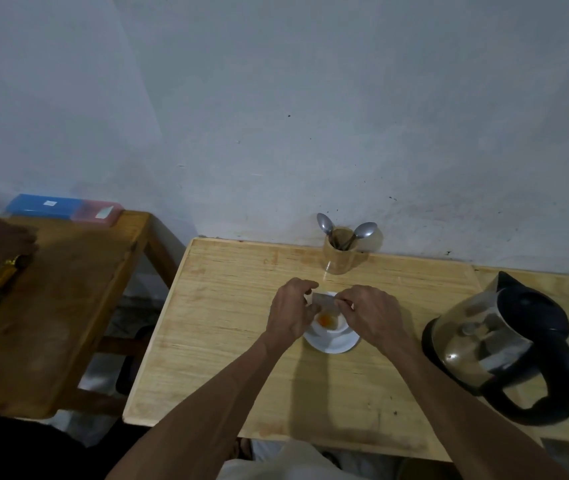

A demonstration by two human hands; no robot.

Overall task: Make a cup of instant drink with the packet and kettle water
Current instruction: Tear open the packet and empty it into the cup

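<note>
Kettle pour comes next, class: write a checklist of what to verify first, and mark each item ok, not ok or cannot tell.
1. Powder in the cup: ok, an orange heap shows inside.
2. Cup seated on its saucer: ok.
3. Packet emptied: cannot tell, both hands hold it above the cup.
4. A hand free for the kettle: not ok, left hand and right hand are both busy.
5. Kettle within reach: ok, it stands to the right on the table.
6. Spoons ready for stirring: ok, two stand in the holder behind the cup.
</note>
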